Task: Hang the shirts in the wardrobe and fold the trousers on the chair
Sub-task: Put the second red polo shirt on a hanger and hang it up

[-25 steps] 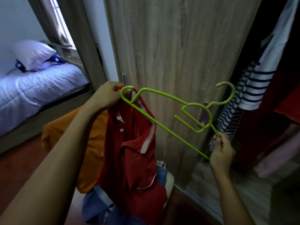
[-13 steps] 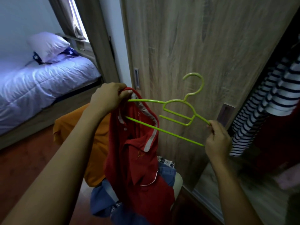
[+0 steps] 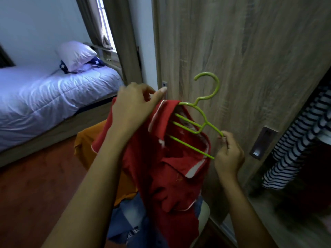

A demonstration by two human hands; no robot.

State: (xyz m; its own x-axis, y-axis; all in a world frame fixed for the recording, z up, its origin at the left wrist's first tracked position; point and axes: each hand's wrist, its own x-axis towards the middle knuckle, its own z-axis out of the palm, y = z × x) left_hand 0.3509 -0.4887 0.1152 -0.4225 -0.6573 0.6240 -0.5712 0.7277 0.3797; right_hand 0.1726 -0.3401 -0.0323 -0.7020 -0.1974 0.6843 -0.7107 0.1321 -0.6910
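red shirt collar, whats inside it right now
One end of the green hanger and its bars pass into the neck opening; where the tip sits is hidden under the red shirt cloth.

A pale wall (image 3: 35, 24) fills the 10 o'clock corner. Below it, at 9 o'clock, stands a low bed (image 3: 44, 97) under a rumpled white cover, with a white pillow (image 3: 75, 54) on top. Daylight enters through a window (image 3: 104, 20) at 11 o'clock, a curtain (image 3: 90, 18) beside it. A wood-grain wardrobe door (image 3: 250, 51) spans 12 to 3 o'clock, and reddish-brown floor (image 3: 35, 194) lies at 8 o'clock.
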